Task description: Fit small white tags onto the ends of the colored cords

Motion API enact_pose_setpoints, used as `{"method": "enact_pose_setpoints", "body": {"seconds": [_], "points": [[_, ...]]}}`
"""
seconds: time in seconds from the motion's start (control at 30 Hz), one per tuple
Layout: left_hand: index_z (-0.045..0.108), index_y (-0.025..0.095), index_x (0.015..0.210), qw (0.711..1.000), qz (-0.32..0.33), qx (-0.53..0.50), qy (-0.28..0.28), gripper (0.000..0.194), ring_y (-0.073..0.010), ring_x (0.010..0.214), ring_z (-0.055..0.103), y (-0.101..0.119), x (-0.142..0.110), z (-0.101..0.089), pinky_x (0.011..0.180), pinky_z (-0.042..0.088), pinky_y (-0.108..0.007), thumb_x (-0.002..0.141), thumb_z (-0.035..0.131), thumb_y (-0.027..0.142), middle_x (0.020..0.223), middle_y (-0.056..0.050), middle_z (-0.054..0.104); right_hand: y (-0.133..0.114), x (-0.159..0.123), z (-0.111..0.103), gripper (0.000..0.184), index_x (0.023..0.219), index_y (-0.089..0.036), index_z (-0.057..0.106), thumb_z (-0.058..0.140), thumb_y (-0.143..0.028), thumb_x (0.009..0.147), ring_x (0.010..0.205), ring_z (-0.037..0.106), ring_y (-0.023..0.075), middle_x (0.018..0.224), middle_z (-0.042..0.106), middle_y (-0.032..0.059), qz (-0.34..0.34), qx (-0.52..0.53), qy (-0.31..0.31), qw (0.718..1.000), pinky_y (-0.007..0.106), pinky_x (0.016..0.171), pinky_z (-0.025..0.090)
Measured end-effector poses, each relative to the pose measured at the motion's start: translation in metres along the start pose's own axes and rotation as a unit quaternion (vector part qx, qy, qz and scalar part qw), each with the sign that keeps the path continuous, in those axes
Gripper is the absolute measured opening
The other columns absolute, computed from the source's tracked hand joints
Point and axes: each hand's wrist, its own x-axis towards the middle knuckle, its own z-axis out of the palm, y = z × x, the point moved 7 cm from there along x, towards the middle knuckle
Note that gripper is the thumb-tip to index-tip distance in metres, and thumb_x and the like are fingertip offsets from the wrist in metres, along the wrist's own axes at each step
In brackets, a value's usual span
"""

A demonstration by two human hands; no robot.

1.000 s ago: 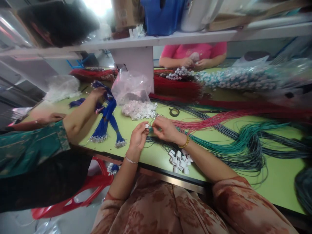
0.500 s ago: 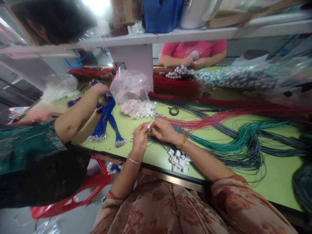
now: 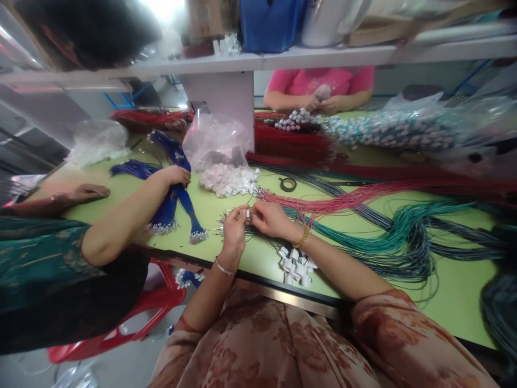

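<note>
Between the fingertips of my left hand (image 3: 235, 229) is a small white connector housing (image 3: 247, 213). My right hand (image 3: 271, 218) is pinched right beside it, its fingertips close to the housing; a thin wire end seems to be in them, though the fingers mostly hide it. Just beyond my hands lies a pile of white connector housings (image 3: 228, 180). Pink wires (image 3: 331, 202) and green wires (image 3: 363, 237) run off to the right from near my right hand. Below my right wrist sits a cluster of wires with white housings fitted (image 3: 296, 265).
At left, a co-worker's hand (image 3: 177, 175) rests on blue wire bundles (image 3: 172, 202). Another person in pink (image 3: 321, 86) works across the table. A tape roll (image 3: 288, 184) lies beyond my right hand. A shelf (image 3: 323, 56) spans overhead, and a red stool (image 3: 161, 293) stands below left.
The co-worker's arm at left has come down and nearer along the blue bundles, and their other hand now shows flat on the table. My hands have barely moved.
</note>
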Motion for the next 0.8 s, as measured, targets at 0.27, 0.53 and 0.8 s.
{"method": "enact_pose_setpoints", "body": {"seconds": [0.27,0.53,0.8], "points": [[0.072,0.012,0.08,0.998,-0.063,0.031,0.0,0.018,-0.0073,0.059,0.052,-0.007,0.004,-0.027,0.056,0.038,-0.02,0.065,0.074,0.02,0.075,-0.005,0.069,0.058,0.032,-0.001,0.009,0.076,-0.015,0.062,0.058,-0.023,0.075,0.063,0.047,0.0117,0.073,0.063,0.0027,0.047,-0.084,-0.092,0.991,0.022,0.06,0.032],[0.072,0.012,0.082,0.997,-0.071,0.028,-0.011,0.019,-0.0068,0.059,0.053,-0.01,0.006,-0.03,0.056,0.039,-0.019,0.066,0.074,0.021,0.077,-0.006,0.069,0.067,0.027,0.008,0.012,0.078,-0.015,0.059,0.047,-0.016,0.08,0.067,0.049,0.0144,0.078,0.064,0.0062,0.001,-0.147,-0.089,0.985,0.023,0.062,0.031],[0.072,0.014,0.084,0.997,-0.06,0.031,-0.045,0.02,-0.0078,0.062,0.053,-0.004,0.001,-0.015,0.058,0.039,-0.019,0.067,0.074,0.026,0.079,-0.005,0.069,0.044,0.042,-0.007,0.011,0.076,-0.015,0.058,0.048,-0.021,0.077,0.059,0.045,0.0116,0.069,0.059,0.0016,0.0,-0.063,-0.12,0.991,0.022,0.058,0.031]]}}
